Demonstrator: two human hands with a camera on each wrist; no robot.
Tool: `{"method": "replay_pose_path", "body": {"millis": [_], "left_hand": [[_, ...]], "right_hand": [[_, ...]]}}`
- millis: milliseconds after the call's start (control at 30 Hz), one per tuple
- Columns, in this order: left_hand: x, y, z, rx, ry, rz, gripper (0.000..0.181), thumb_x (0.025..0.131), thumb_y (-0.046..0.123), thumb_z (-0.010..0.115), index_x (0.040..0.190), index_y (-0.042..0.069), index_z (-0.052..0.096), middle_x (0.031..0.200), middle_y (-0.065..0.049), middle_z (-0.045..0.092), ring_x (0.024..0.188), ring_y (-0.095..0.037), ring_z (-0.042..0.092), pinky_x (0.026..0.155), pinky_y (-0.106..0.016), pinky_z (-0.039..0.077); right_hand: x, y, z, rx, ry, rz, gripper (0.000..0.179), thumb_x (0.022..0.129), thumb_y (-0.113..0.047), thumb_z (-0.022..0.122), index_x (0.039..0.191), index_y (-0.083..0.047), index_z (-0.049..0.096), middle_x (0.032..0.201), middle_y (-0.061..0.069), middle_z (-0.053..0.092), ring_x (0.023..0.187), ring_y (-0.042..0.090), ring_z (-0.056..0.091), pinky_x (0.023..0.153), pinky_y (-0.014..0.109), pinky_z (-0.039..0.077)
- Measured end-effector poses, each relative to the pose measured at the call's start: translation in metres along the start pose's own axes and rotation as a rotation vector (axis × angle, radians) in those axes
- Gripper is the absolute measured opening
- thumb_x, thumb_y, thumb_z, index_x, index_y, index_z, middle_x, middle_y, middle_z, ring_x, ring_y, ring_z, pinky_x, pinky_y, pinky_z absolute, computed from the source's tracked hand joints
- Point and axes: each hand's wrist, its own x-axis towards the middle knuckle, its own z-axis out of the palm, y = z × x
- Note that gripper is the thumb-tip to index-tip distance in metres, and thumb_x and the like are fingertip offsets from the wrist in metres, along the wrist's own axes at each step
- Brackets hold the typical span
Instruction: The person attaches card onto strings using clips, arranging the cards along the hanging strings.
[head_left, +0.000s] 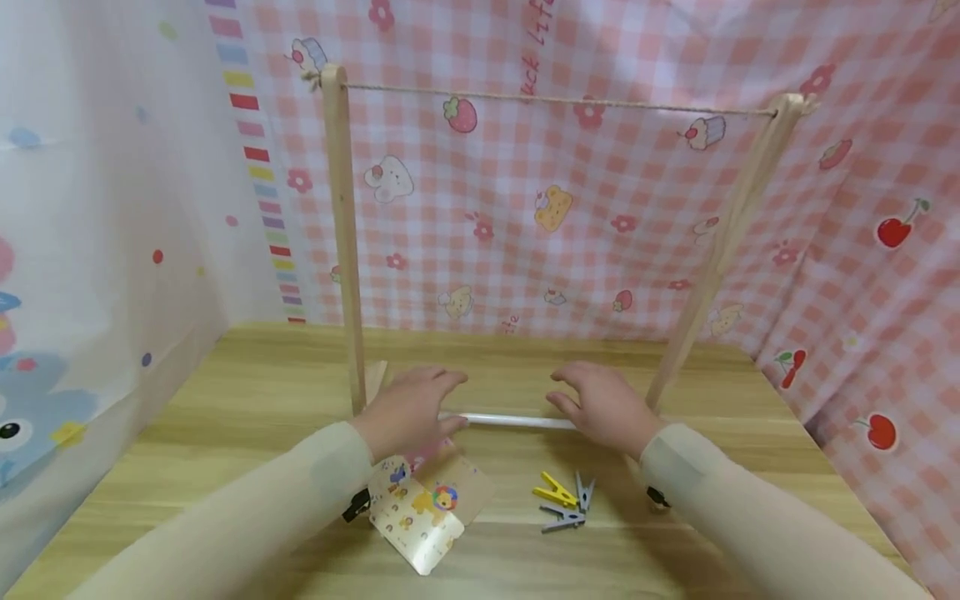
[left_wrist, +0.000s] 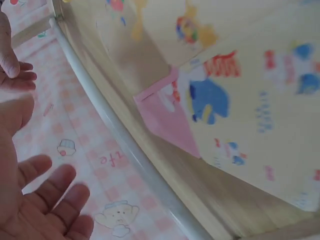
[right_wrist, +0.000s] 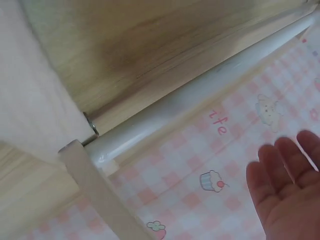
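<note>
- a person's left hand [head_left: 408,408], in a cream long sleeve [head_left: 247,500], hovers just inside a wooden frame's left side, fingers loosely bent and slightly apart, thumb spread away.
- a person's right hand [head_left: 603,404] faces it from the frame's right side, thumb apart from the fingers, which bend gently and sit almost side by side.
- between the hands runs a smooth white round tube [head_left: 517,421], set low across the frame near the tabletop; both wrist views show fingers off the tube.
- the frame's pale wooden left post [head_left: 345,242] stands upright, while its pale wooden right post [head_left: 723,242] slants in the head view; a thin beige twine [head_left: 558,100] stretches between their tops, knotted at each end.
- nearer the wearer, between the forearms, lie a yellow clothespin [head_left: 555,490] and two grey clothespins [head_left: 564,517], all bunched together.
- cream flat pieces printed with cartoon animals [head_left: 408,508], one showing a pink corner, overlap beside the left wrist, partly hidden by it.
- all rests on a light wood-grain tabletop [head_left: 247,400] before a pink-and-white checked cloth [head_left: 510,250] patterned with strawberries, flowers and cupcakes.
</note>
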Motion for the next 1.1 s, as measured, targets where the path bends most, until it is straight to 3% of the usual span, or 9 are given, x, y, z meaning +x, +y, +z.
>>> {"method": "replay_pose_path", "body": {"millis": [167, 300, 400, 567, 733, 867, 1100], "left_hand": [[-0.017, 0.000, -0.001, -0.009, -0.062, 0.030, 0.066, 0.099, 0.049, 0.071, 0.153, 0.016, 0.053, 0.151, -0.008, 0.059, 0.140, -0.032, 0.056, 0.120, -0.052, 0.043], [-0.025, -0.004, 0.000, 0.023, -0.142, 0.036, 0.063, 0.098, 0.052, 0.072, 0.148, 0.017, 0.058, 0.146, -0.008, 0.062, 0.132, -0.031, 0.061, 0.114, -0.051, 0.050], [-0.030, -0.006, 0.003, 0.051, -0.202, 0.032, 0.067, 0.095, 0.055, 0.073, 0.149, 0.017, 0.058, 0.147, -0.012, 0.061, 0.132, -0.035, 0.062, 0.113, -0.054, 0.050], [-0.034, -0.008, 0.010, 0.089, -0.255, 0.037, 0.078, 0.091, 0.062, 0.074, 0.152, 0.018, 0.054, 0.153, -0.012, 0.057, 0.138, -0.035, 0.058, 0.116, -0.053, 0.048], [-0.035, -0.007, 0.017, 0.119, -0.299, 0.029, 0.085, 0.088, 0.068, 0.074, 0.154, 0.020, 0.052, 0.146, -0.009, 0.061, 0.130, -0.028, 0.062, 0.110, -0.047, 0.052], [-0.033, -0.007, 0.020, 0.127, -0.318, 0.004, 0.092, 0.084, 0.070, 0.077, 0.156, 0.019, 0.049, 0.137, -0.009, 0.061, 0.120, -0.026, 0.064, 0.104, -0.043, 0.055], [-0.031, -0.006, 0.024, 0.102, -0.318, -0.022, 0.096, 0.080, 0.066, 0.083, 0.154, 0.015, 0.051, 0.141, -0.012, 0.058, 0.124, -0.029, 0.063, 0.106, -0.045, 0.054]], "right_hand": [[-0.014, -0.004, -0.001, -0.020, -0.023, -0.067, 0.036, 0.103, -0.033, 0.069, 0.127, -0.007, 0.072, 0.128, 0.011, 0.074, 0.121, 0.033, 0.070, 0.107, 0.060, 0.051], [-0.020, -0.006, -0.001, 0.009, -0.079, -0.112, 0.026, 0.100, -0.027, 0.073, 0.117, -0.007, 0.076, 0.106, 0.003, 0.077, 0.095, 0.016, 0.072, 0.088, 0.043, 0.061], [-0.026, -0.007, 0.002, 0.034, -0.124, -0.133, 0.021, 0.099, -0.025, 0.075, 0.112, -0.008, 0.077, 0.093, -0.004, 0.073, 0.082, 0.007, 0.065, 0.075, 0.032, 0.059], [-0.033, -0.009, 0.005, 0.055, -0.216, -0.101, 0.026, 0.099, -0.028, 0.076, 0.114, -0.008, 0.077, 0.093, -0.006, 0.073, 0.080, 0.003, 0.063, 0.073, 0.028, 0.057], [-0.035, -0.009, 0.007, 0.063, -0.323, -0.089, 0.022, 0.098, -0.031, 0.076, 0.111, -0.012, 0.077, 0.086, -0.012, 0.071, 0.073, 0.000, 0.059, 0.068, 0.025, 0.054], [-0.036, -0.008, 0.010, 0.070, -0.352, -0.081, 0.021, 0.098, -0.033, 0.077, 0.108, -0.015, 0.076, 0.082, -0.015, 0.066, 0.072, 0.001, 0.056, 0.067, 0.025, 0.051], [-0.038, -0.005, 0.018, 0.055, -0.362, -0.142, 0.025, 0.094, -0.040, 0.080, 0.104, -0.018, 0.076, 0.088, -0.013, 0.068, 0.077, 0.002, 0.058, 0.072, 0.029, 0.054]]}}
